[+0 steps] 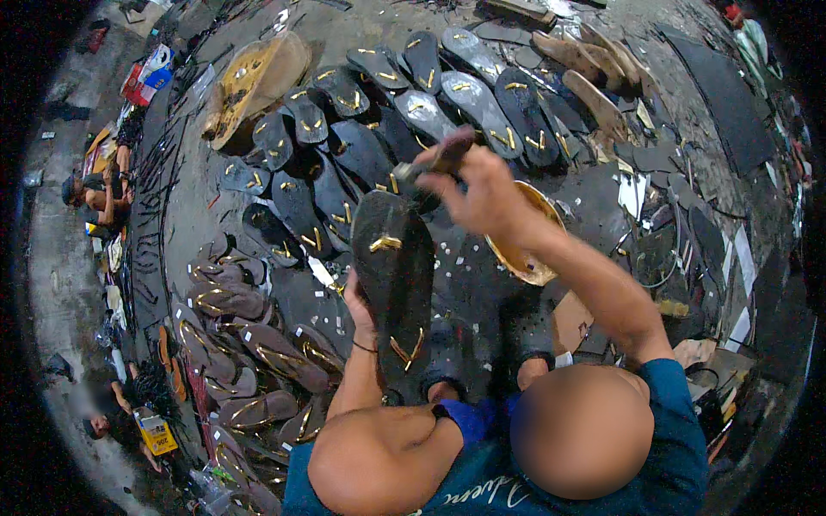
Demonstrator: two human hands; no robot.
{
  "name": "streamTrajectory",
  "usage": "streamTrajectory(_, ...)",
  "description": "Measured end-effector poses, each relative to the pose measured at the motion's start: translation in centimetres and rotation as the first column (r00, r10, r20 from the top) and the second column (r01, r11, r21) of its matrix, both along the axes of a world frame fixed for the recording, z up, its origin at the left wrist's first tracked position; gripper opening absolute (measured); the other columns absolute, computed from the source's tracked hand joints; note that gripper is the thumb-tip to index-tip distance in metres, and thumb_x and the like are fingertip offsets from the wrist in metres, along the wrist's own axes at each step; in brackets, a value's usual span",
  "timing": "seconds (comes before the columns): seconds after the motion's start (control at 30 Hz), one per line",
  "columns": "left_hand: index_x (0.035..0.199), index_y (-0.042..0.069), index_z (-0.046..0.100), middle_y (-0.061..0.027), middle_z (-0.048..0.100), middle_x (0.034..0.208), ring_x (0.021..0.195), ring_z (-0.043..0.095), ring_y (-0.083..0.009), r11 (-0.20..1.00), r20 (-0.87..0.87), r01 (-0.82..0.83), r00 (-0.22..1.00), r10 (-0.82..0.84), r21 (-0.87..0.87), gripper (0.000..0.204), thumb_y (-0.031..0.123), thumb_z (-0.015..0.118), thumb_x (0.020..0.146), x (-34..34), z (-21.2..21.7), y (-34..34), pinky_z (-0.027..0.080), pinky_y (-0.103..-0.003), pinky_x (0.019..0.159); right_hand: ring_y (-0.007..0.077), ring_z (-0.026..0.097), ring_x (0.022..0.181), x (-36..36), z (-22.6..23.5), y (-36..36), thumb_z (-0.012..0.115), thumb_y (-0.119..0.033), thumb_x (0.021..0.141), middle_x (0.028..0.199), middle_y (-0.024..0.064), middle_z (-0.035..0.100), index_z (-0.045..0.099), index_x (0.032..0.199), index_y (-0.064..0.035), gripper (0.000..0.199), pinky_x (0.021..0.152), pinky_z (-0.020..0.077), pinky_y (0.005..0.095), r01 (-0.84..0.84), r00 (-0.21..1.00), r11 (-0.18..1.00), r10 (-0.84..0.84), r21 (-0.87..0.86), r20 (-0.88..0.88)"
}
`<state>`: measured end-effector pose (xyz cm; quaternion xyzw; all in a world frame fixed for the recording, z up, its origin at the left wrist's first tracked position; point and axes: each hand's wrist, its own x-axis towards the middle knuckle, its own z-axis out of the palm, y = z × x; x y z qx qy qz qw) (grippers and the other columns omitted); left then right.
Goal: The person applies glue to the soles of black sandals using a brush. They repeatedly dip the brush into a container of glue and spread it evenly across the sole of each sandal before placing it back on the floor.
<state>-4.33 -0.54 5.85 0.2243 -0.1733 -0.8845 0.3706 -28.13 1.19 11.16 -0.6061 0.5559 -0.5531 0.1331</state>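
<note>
Gripping dark sandal sole (pixel 394 275) upright, left hand (pixel 360 303) fingers clamped on edge; right hand (pixel 482 193) fingers clamped on hammer (pixel 434 162).

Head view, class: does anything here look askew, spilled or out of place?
Yes. Small pale scraps lie scattered over the dark floor beside the held black sole. The laid-out soles overlap at mixed angles instead of sitting in tidy rows.
</note>
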Motion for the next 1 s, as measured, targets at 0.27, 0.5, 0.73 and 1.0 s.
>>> streamTrajectory(0.27,0.137,-0.001,0.040,-0.0203,0.046,0.138,0.119,0.051,-0.0384,0.950,0.149,-0.311,0.940,0.307,0.007,0.060,0.044,0.032,0.097,2.2,-1.4,-3.4,0.037,-0.051,0.105,0.0246,0.061,0.094,6.3,-2.0,9.7,0.072,-0.007,0.075,0.096,0.0059,0.067,0.068,0.105,-0.0149,0.031,0.082,0.0468,0.0366,-0.527,0.847,0.822,0.487,0.215,0.212)
streamTrajectory(0.5,0.129,-0.002,0.048,-0.0197,0.058,0.123,0.106,0.061,-0.0328,0.957,0.094,-0.273,0.960,0.264,0.102,0.054,0.039,0.033,0.098,7.7,-1.7,3.5,0.050,-0.045,0.093,0.0297,0.067,0.075,-4.2,-5.8,10.1,0.064,-0.020,0.086,0.086,0.0144,0.069,0.068,0.097,-0.0035,0.020,0.070,0.0519,0.0366,0.341,0.939,0.884,-0.303,0.319,-0.165)
streamTrajectory(0.73,0.128,-0.002,0.050,-0.0190,0.060,0.119,0.102,0.062,-0.0312,0.932,0.203,-0.268,0.954,0.220,0.246,0.053,0.039,0.033,0.098,9.8,-2.1,6.8,0.051,-0.044,0.090,0.0354,0.065,0.086,-5.7,-2.4,14.2,0.063,-0.026,0.086,0.092,0.0190,0.067,0.065,0.102,-0.0028,0.028,0.074,0.0515,0.0445,0.553,0.799,0.743,-0.344,0.376,-0.494)
streamTrajectory(1.0,0.125,-0.001,0.052,-0.0182,0.062,0.114,0.098,0.064,-0.0293,0.970,-0.190,0.029,0.982,0.018,0.241,0.051,0.038,0.033,0.098,7.4,-1.6,2.6,0.053,-0.042,0.086,0.0244,0.063,0.088,-6.2,3.7,15.2,0.064,-0.022,0.086,0.095,0.0158,0.065,0.062,0.106,-0.0004,0.030,0.079,0.0501,0.0359,-0.092,0.995,0.591,0.092,0.801,0.047)
